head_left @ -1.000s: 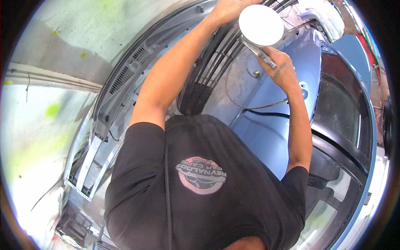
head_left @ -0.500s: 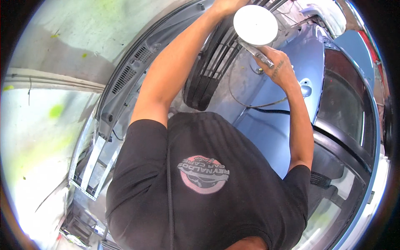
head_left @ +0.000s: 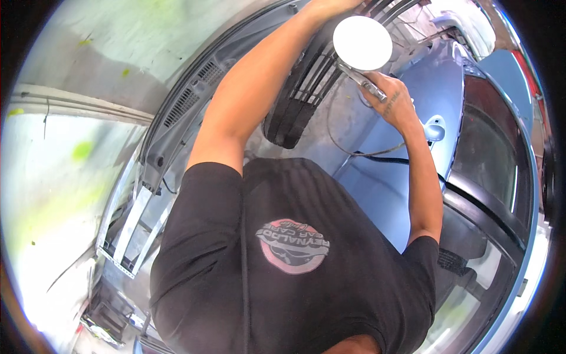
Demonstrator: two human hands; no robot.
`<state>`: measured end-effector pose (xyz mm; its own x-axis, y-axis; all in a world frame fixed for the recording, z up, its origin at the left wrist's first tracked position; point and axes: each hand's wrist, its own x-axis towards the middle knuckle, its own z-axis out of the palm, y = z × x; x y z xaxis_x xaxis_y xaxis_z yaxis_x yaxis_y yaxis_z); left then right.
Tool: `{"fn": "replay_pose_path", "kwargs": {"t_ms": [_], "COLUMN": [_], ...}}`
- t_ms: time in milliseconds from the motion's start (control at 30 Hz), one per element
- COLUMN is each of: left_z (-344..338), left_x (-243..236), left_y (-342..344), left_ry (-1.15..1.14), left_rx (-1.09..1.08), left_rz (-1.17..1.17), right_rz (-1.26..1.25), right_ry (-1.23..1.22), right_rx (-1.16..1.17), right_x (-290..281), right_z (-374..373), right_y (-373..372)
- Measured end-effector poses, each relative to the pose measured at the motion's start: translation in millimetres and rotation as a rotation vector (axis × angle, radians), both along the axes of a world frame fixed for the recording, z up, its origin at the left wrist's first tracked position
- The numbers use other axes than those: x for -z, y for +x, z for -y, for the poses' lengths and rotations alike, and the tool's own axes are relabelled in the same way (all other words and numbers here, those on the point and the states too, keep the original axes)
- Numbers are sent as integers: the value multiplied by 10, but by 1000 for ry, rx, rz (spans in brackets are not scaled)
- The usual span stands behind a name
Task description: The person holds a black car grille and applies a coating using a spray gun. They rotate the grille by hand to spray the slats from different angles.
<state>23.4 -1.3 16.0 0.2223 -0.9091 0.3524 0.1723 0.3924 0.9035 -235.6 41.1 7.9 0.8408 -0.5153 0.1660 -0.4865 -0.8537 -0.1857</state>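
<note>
My right hand point(head_left: 392, 100) is closed round the handle of a spray gun point(head_left: 371, 87). A round white paint cup point(head_left: 362, 42) tops the gun, and the cup hides its front part. My left hand point(head_left: 335, 6) reaches up to the top edge of the view. Its fingers are cut off there, so whether it touches anything cannot be made out. Below and between the two hands is a black slatted grille panel point(head_left: 292, 118), partly covered by my left forearm and the cup. A thin hose point(head_left: 336, 138) curves beneath the gun toward my right forearm.
A blue car body with a door handle point(head_left: 435, 128) and dark window point(head_left: 484, 141) stands close on my right. On the left runs a grey plastic panel with vents point(head_left: 183, 106), beside a pale wall point(head_left: 65, 171). A metal frame point(head_left: 132, 230) stands lower left.
The view has shifted slightly. The spray gun and cup sit a little lower in the picture, still in my right hand. My left arm stays stretched out.
</note>
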Motion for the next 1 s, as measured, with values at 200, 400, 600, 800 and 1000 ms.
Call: {"fn": "replay_pose_path", "kwargs": {"t_ms": [200, 400, 600, 800, 1000], "left_z": [1, 9, 23, 27, -6], "left_x": [-33, -77, -145, -203, -286], "left_y": [23, 31, 38, 49, 81], "left_ry": [-7, -17, -25, -28, -35], "left_rx": [-6, -3, 7, 19, 31], "left_rz": [-11, -25, -34, -45, -69], "right_rz": [10, 35, 12, -1, -57], "right_ry": [-1, 0, -2, -10, 23], "right_rx": [2, -8, -21, -24, 13], "right_x": [39, 34, 121, 182, 201], "right_z": [-16, -31, 6, -12, -52], "right_y": [-5, -7, -61, -45, -13]}}
